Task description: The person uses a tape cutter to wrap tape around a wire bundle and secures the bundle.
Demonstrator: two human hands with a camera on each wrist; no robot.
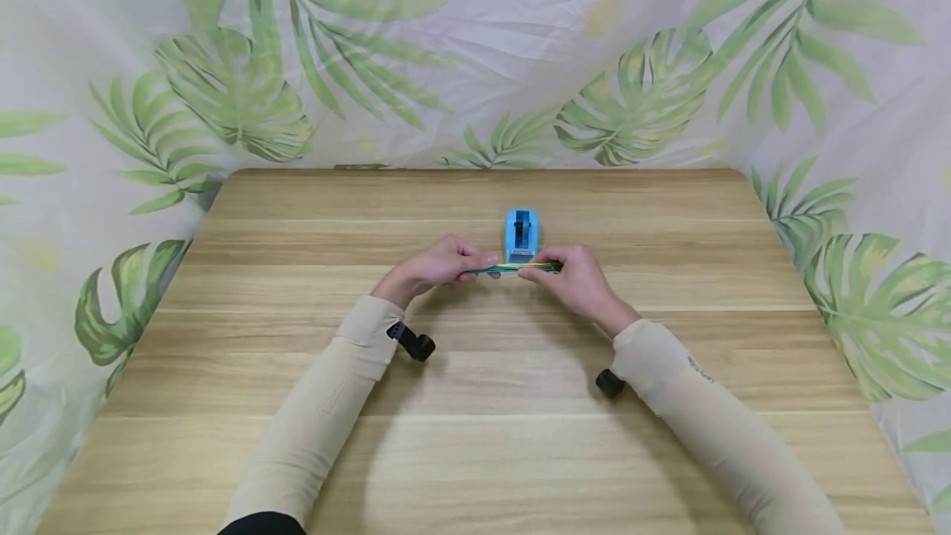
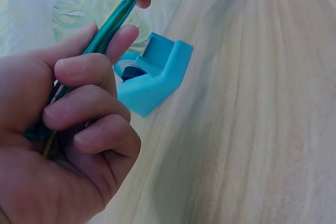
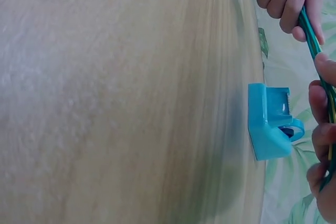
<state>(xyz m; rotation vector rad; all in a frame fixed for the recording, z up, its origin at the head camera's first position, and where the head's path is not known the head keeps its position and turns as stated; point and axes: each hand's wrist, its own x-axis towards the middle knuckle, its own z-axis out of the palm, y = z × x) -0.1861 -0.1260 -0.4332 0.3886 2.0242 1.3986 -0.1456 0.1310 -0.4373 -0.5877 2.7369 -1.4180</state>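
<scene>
A slim bundle of green and yellow strands, which look like wires [image 1: 513,267], is stretched between the two hands just above the table. My left hand [image 1: 443,261] grips one end, its fingers curled round the strands in the left wrist view. At the other end my right hand [image 1: 578,279] pinches the bundle between thumb and fingers; in the right wrist view this hand is partly cut off by the frame. Right behind the bundle stands a blue tape dispenser [image 1: 522,231], upright on the table, its toothed cutter [image 3: 288,103] visible in the right wrist view. Neither hand appears to touch it.
The wooden table [image 1: 513,452] has rounded far corners. A cloth with green leaf prints [image 1: 475,48] hangs behind it and along both sides. Each wrist carries a small black camera, one on the left [image 1: 422,347] and one on the right [image 1: 610,383].
</scene>
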